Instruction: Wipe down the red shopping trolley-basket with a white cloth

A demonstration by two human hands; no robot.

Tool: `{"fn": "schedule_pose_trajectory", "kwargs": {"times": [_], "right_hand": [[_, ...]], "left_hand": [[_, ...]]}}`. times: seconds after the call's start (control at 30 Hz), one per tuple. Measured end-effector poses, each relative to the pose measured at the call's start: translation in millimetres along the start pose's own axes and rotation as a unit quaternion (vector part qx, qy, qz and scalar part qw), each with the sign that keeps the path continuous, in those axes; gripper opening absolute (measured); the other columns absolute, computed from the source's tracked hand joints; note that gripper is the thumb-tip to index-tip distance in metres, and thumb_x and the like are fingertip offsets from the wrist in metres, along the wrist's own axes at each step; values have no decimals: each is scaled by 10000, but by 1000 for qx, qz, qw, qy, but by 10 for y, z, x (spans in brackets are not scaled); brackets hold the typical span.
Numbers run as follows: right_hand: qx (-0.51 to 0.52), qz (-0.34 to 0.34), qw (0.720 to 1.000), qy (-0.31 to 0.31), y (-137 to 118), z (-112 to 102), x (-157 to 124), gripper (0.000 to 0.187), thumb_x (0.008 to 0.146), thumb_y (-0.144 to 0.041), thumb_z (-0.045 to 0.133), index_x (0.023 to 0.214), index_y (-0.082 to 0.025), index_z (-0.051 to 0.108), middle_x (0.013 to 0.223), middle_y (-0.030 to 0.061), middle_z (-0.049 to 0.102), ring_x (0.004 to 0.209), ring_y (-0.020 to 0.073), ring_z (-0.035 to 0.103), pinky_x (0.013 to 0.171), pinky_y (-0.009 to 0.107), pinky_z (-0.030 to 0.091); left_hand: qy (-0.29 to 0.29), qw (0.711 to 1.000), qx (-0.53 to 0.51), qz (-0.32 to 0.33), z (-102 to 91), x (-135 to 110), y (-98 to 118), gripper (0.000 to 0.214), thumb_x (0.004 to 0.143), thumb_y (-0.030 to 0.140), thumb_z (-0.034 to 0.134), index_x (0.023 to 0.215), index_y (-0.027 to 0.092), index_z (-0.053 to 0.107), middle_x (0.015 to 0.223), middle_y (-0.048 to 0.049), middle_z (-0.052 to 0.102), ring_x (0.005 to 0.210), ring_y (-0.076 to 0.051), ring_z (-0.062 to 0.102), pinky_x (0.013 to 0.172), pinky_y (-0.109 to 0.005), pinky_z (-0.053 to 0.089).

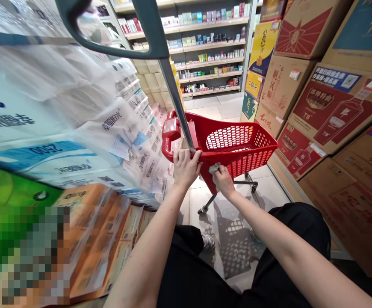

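A red plastic shopping cart (266,143) with a meshed basket stands before me on a wheeled metal frame. My left hand (185,170) is closed over the rim of the cart, with its fingers bent across the edge next to a grey metal pole (175,94). Pinched in the fingers of my right hand (225,183) is a small crumpled greyish cloth (214,167), which lies against the solid red side wall of the basket. The pole runs up to a dark grey looped handle (118,53) close to the camera.
Plastic-wrapped paper packs (109,124) are piled high along the left. Printed cardboard cartons (330,107) form a tall stack on the right. Shelves (211,42) of small boxed and bottled goods stand at the back. Pale tiles (227,102) cover the aisle floor.
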State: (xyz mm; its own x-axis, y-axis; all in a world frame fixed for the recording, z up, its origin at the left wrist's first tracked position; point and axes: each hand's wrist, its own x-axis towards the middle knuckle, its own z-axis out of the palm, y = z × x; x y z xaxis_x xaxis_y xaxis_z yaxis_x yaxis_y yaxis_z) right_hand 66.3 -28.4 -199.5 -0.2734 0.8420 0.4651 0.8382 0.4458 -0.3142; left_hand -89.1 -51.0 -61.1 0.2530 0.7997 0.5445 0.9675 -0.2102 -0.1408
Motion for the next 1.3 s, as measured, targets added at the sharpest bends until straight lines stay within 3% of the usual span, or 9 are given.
{"fn": "schedule_pose_trajectory", "kwargs": {"times": [0.1, 0.2, 0.37, 0.53, 0.8, 0.93, 1.03, 1.2, 1.3], "right_hand": [[-64, -34, 995, -75, 135, 169, -151, 346, 887, -137, 413, 1158, -208, 615, 1288, 124, 497, 1101, 262, 443, 897, 395, 437], [-99, -40, 989, -101, 158, 240, -189, 369, 890, -137, 390, 1193, -191, 594, 1336, 136, 471, 1101, 276, 437, 840, 398, 453], [-122, -112, 976, -140, 288, 80, -40, 340, 910, -170, 362, 1125, -176, 624, 1283, 131, 512, 1063, 274, 447, 761, 368, 455], [-102, -119, 984, -91, 643, -198, 85, 365, 917, -150, 319, 1149, -100, 596, 1182, 183, 540, 1005, 248, 462, 871, 381, 414], [-148, 20, 989, 4, 1210, -436, 193, 326, 903, -115, 336, 1112, -102, 585, 1176, 175, 523, 1028, 256, 445, 847, 355, 401], [-119, 79, 989, 32, 1054, -389, 198, 289, 903, -124, 348, 1039, -121, 603, 1131, 147, 528, 986, 229, 471, 818, 320, 408], [-83, 74, 993, 29, 800, -306, 159, 254, 911, -177, 381, 1021, -150, 609, 1118, 125, 527, 976, 215, 484, 818, 305, 413], [-81, -1, 995, -51, 406, -67, -15, 267, 920, -199, 393, 1084, -199, 605, 1183, 118, 519, 1001, 216, 498, 826, 314, 430], [-102, -3, 989, -104, 285, 73, -129, 277, 908, -194, 416, 1116, -208, 599, 1209, 138, 512, 1023, 233, 511, 810, 326, 445]], "left_hand": [[-1, 1000, -5, -2, -1, -11, -13, 430, 861, 384, 487, 1270, 250, 512, 1069, -138, 519, 1103, -327, 423, 999, -506, 266], [3, 1000, -6, -3, 9, -9, -8, 433, 864, 384, 483, 1276, 250, 506, 1071, -136, 521, 1104, -324, 425, 1001, -503, 267], [-5, 1000, -3, 2, 7, 4, 0, 435, 875, 387, 465, 1287, 252, 501, 1064, -133, 527, 1104, -322, 428, 999, -491, 269], [-2, 1000, -7, 7, 17, 7, 32, 438, 877, 391, 458, 1290, 252, 503, 1081, -138, 527, 1093, -316, 433, 997, -484, 269], [7, 1000, -13, -1, 41, 27, 71, 433, 874, 400, 463, 1279, 258, 517, 1077, -138, 532, 1101, -320, 432, 999, -489, 265], [7, 1000, -10, -6, 31, 22, 89, 430, 875, 398, 462, 1276, 252, 519, 1072, -140, 535, 1105, -322, 433, 1003, -495, 260], [10, 1000, -3, -5, 21, 15, 103, 426, 874, 398, 464, 1270, 253, 523, 1072, -138, 536, 1101, -321, 437, 1001, -495, 264], [14, 1000, 1, -7, 10, 11, 132, 425, 868, 393, 472, 1265, 249, 524, 1055, -133, 537, 1087, -320, 442, 996, -495, 275], [14, 1000, 4, -4, 3, 8, 136, 426, 867, 387, 474, 1267, 248, 521, 1050, -132, 536, 1082, -318, 444, 995, -492, 278]]}}
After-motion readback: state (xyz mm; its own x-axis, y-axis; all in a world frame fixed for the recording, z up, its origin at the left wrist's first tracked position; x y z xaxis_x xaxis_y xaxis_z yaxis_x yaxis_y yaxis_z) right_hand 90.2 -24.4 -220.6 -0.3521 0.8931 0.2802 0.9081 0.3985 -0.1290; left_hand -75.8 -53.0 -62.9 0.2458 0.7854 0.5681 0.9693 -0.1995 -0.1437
